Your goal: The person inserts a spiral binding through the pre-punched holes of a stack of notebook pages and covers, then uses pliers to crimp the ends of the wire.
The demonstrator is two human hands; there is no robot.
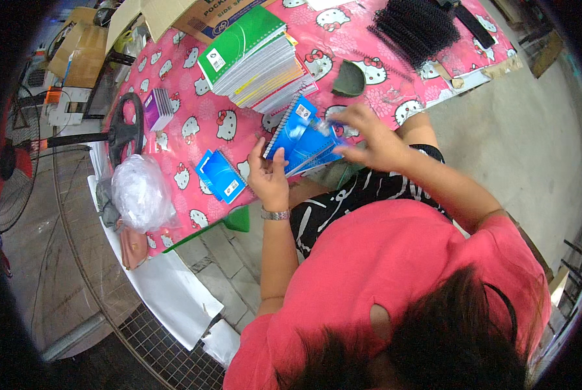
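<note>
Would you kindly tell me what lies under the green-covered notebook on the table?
Under the green-covered notebook is a thick stack of notebooks: white page edges show, with some yellow and red edges among them. Their cover faces are hidden and cannot be seen.

Apparently a small bookbinding workshop: black spiral coils and stacked notebooks on the table, cardboard boxes nearby.
</note>
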